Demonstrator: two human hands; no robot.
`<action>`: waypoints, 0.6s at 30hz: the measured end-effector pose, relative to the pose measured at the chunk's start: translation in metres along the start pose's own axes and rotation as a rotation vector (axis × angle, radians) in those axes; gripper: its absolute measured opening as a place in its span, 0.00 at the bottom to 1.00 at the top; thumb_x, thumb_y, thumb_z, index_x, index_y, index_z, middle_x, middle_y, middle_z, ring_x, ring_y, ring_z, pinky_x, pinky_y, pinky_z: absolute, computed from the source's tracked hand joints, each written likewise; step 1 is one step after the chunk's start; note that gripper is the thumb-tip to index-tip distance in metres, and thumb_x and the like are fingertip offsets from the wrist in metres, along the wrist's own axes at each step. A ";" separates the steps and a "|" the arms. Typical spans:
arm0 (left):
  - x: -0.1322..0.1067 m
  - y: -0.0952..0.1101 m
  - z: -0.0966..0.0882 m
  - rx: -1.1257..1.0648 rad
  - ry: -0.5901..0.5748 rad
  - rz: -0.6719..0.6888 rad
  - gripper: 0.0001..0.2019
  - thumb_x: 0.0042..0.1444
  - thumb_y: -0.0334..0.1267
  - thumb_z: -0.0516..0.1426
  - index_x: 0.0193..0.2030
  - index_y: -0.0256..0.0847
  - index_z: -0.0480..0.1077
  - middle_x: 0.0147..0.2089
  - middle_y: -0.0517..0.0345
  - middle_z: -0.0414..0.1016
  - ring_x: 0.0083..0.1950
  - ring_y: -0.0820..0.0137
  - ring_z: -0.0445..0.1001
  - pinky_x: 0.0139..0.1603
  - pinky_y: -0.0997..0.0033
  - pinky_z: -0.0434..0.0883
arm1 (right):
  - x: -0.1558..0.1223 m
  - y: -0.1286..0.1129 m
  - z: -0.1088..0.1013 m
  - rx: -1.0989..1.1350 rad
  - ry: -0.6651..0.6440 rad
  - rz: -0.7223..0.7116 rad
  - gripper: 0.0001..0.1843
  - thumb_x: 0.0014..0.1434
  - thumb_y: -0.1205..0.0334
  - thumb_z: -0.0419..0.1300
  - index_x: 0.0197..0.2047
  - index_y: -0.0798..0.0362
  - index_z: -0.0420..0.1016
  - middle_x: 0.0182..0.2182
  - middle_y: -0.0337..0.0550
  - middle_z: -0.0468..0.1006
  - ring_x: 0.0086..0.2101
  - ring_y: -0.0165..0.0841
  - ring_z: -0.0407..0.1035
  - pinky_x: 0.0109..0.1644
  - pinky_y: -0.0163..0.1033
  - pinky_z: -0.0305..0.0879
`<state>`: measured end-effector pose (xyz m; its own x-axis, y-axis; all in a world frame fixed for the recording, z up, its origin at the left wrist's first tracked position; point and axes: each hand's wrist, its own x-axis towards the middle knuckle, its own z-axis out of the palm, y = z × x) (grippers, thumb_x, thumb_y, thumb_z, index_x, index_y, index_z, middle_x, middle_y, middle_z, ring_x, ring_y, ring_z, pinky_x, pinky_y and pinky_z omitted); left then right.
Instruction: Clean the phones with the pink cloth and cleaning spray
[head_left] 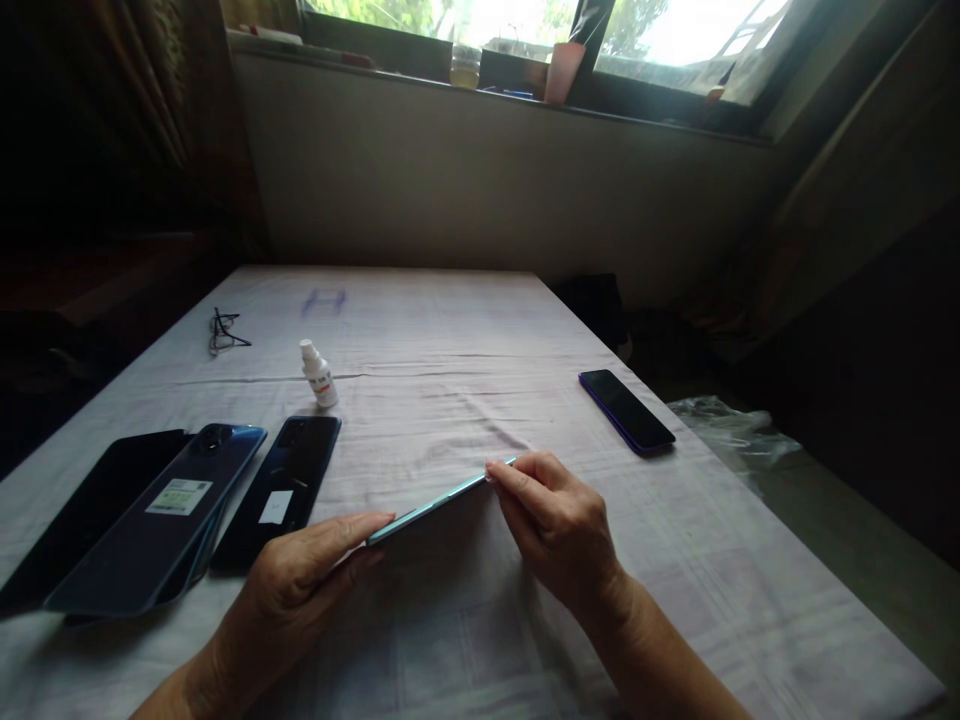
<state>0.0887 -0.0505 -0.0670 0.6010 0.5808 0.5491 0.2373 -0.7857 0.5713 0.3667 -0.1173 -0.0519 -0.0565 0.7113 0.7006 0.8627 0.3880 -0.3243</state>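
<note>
I hold a thin smartphone (439, 503) edge-on above the table, its light metal side facing me. My left hand (300, 585) grips its near end, fingers closed under and along it. My right hand (551, 520) pinches the far end between thumb and fingertips. The phone tilts up toward the right. To the left lie a blue phone (161, 515) back-up with a white sticker, overlapping a black one (90, 510), and a dark phone (281, 485) also with a sticker.
A small white dropper bottle (319, 373) stands behind the phones. Black glasses (225, 330) lie far left. A purple-edged phone (626, 410) rests near the table's right edge. The table wears a pale cloth (450, 380). A windowsill with a jar (465, 65) and cup (562, 70) is behind.
</note>
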 end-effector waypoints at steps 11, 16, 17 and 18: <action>0.001 0.011 0.010 -0.013 -0.028 -0.009 0.14 0.68 0.35 0.57 0.58 0.50 0.72 0.46 0.59 0.85 0.43 0.68 0.85 0.45 0.78 0.81 | -0.001 -0.012 0.006 0.090 -0.008 -0.055 0.15 0.66 0.73 0.58 0.52 0.54 0.80 0.34 0.45 0.77 0.32 0.31 0.73 0.35 0.34 0.72; 0.002 0.014 0.011 0.030 -0.002 0.016 0.12 0.69 0.37 0.56 0.57 0.48 0.73 0.46 0.57 0.85 0.43 0.69 0.85 0.46 0.79 0.80 | 0.000 -0.014 0.007 0.078 0.006 -0.055 0.14 0.66 0.72 0.58 0.51 0.54 0.80 0.33 0.45 0.77 0.31 0.31 0.73 0.35 0.34 0.72; 0.002 0.014 0.011 0.034 0.000 0.021 0.12 0.70 0.37 0.56 0.57 0.48 0.72 0.46 0.57 0.85 0.44 0.69 0.85 0.47 0.79 0.80 | 0.000 -0.017 0.008 0.083 0.006 -0.064 0.14 0.67 0.72 0.57 0.51 0.55 0.80 0.33 0.45 0.77 0.31 0.31 0.72 0.34 0.34 0.72; 0.001 0.013 0.011 0.035 -0.001 0.023 0.12 0.70 0.37 0.56 0.57 0.48 0.73 0.47 0.57 0.85 0.44 0.68 0.85 0.47 0.78 0.80 | 0.000 -0.019 0.009 0.087 0.003 -0.075 0.14 0.67 0.72 0.57 0.51 0.55 0.80 0.32 0.45 0.77 0.31 0.31 0.72 0.34 0.34 0.71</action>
<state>0.1015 -0.0626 -0.0655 0.6075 0.5619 0.5614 0.2496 -0.8060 0.5367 0.3456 -0.1197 -0.0514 -0.1177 0.6767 0.7268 0.8090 0.4898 -0.3250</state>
